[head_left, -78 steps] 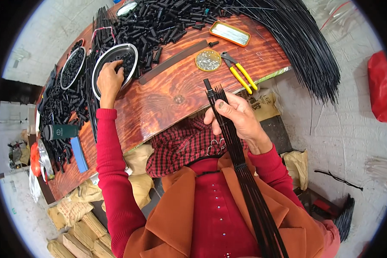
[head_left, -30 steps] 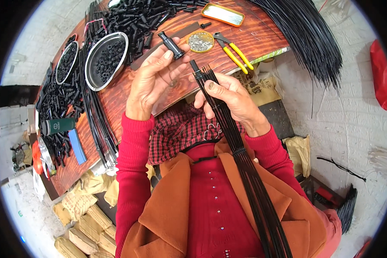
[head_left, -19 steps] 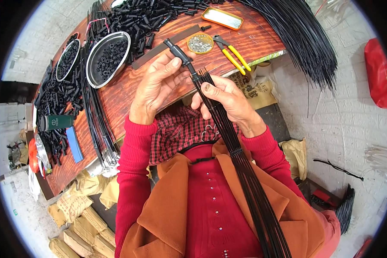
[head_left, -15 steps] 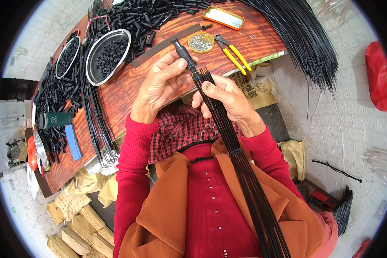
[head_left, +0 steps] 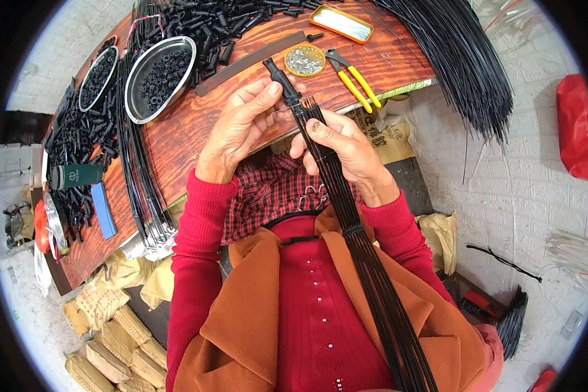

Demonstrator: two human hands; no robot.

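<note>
My right hand [head_left: 343,149] grips a long bundle of thin black rods [head_left: 366,261] that runs down across my chest. One rod sticks out above the bundle, and a small black plastic cap [head_left: 279,77] sits on its tip. My left hand [head_left: 240,124] pinches that cap and rod tip between thumb and fingers, just above the right hand. Both hands hover over the near edge of the reddish wooden table [head_left: 196,130].
A metal bowl of black caps [head_left: 158,77] and a second bowl [head_left: 98,78] stand at the left. Loose black caps [head_left: 222,26], a flat dark bar [head_left: 248,55], a round tin of small metal bits [head_left: 305,60], yellow-handled pliers [head_left: 354,83], a large rod sheaf [head_left: 464,59].
My left hand left the metal bowl, brought a black cap to the bundle and set it on one rod's tip. The capped rod now stands higher above the bundle.
</note>
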